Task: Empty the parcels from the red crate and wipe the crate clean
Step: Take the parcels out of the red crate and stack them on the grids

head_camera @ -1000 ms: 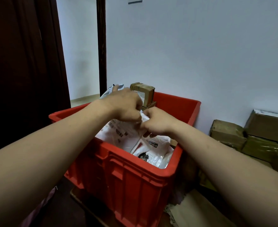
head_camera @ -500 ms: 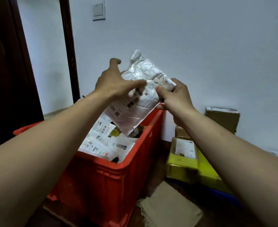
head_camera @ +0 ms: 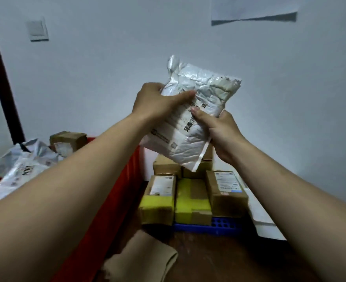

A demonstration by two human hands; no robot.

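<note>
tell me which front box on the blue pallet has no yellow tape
The rightmost box: plain brown, white label; the left box and middle box carry yellow tape.

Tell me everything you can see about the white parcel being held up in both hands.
The white parcel is a crinkled, glossy plastic mailer with a printed label and barcodes on its front. It hangs tilted in the air before the wall, above the cardboard boxes. The left hand grips its left side, the right hand its right edge.
</note>
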